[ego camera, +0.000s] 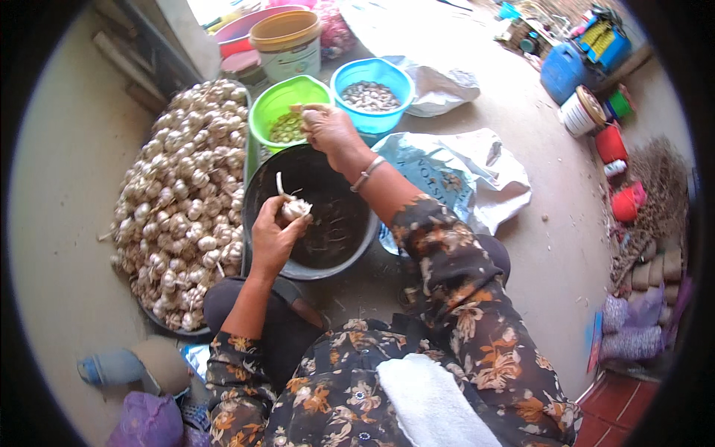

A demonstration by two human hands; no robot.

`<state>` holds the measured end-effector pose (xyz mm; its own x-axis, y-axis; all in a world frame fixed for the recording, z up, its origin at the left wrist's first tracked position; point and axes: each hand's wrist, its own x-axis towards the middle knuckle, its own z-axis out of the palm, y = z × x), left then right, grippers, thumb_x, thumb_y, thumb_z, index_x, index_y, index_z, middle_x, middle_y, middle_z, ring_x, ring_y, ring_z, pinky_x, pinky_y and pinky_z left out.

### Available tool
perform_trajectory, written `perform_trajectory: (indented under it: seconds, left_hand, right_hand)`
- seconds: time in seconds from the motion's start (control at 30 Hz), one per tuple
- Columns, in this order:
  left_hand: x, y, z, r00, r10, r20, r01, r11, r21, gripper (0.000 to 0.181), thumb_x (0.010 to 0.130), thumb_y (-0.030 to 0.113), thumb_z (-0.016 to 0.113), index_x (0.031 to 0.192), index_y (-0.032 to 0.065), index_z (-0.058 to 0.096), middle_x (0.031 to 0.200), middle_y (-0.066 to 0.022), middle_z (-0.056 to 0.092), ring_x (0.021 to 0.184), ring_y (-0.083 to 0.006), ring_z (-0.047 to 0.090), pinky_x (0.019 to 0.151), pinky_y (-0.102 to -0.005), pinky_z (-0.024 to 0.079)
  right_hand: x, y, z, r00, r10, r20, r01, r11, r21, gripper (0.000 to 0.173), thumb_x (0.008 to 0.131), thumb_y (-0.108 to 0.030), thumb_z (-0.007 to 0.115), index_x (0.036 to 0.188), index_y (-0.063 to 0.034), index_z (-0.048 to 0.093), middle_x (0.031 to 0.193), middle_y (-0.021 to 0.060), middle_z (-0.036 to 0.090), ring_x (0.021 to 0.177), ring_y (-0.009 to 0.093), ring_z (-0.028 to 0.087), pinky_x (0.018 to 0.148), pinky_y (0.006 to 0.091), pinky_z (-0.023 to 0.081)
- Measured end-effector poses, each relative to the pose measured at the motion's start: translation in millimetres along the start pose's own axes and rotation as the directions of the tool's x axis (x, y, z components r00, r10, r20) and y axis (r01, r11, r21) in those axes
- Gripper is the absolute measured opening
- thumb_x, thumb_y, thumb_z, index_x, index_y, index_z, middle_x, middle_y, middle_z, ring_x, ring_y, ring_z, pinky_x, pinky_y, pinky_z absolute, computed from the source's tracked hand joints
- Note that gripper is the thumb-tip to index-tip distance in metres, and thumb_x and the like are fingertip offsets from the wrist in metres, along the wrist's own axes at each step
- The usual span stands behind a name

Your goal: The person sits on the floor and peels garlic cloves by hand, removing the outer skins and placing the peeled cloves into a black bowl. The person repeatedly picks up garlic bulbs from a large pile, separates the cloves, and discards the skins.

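My left hand (275,232) grips a partly broken garlic bulb (295,208) with its pale stalk standing up. The bulb is over the left side of a large dark basin (329,274), which has dark bits on its bottom. My right hand (327,131) reaches across the far rim of that basin, its fingers curled over the right edge of a green basin (290,84). Whether anything sits between those fingertips cannot be made out. Small greenish pieces (286,128) lie in the green basin. Beside it, a blue basin (371,67) contains loose garlic cloves (370,96).
A tall heap of garlic bulbs (184,201) fills the left side. White woven sacks (497,179) lie at right. A plastic bucket (287,56) stands at the back. Along the right wall are a blue jerrycan (561,70) and red containers (611,144).
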<state>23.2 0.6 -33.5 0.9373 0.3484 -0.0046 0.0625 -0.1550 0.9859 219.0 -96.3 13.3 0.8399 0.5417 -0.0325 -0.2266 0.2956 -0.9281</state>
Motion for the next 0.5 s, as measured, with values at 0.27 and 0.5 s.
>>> perform_trajectory:
  seconds: [0.27, 0.5]
  left_hand:
    - [-14.8, 28.0, -4.6, 0.99, -0.052, 0.134, 0.079, 0.975, -0.208, 0.041, 0.092, 0.006, 0.064, 0.13, 0.0008, 0.051, 0.107, -0.0049, 0.062, 0.091, -0.0091, 0.06, 0.076, -0.0228, 0.05]
    - [-8.8, 24.8, 6.7, 0.979, 0.075, 0.188, -0.014, 0.951, -0.308, 0.053, 0.088, -0.002, 0.066, 0.137, 0.0012, 0.047, 0.112, -0.0044, 0.062, 0.104, -0.0106, 0.061, 0.093, -0.0259, 0.049]
  right_hand:
    - [-73.5, -1.5, -98.4, 0.912, -0.256, 0.32, 0.382, 0.245, -0.891, 0.019, 0.082, -0.011, 0.061, 0.1, -0.0045, 0.057, 0.093, 0.0216, 0.06, 0.086, 0.04, 0.062, 0.075, 0.0444, 0.051]
    - [-99.2, -1.3, -166.8, 0.979, -0.018, 0.205, 0.202, -0.124, -0.972, 0.042, 0.091, -0.021, 0.066, 0.129, -0.0077, 0.054, 0.13, 0.0221, 0.055, 0.117, 0.037, 0.056, 0.097, 0.0445, 0.047]
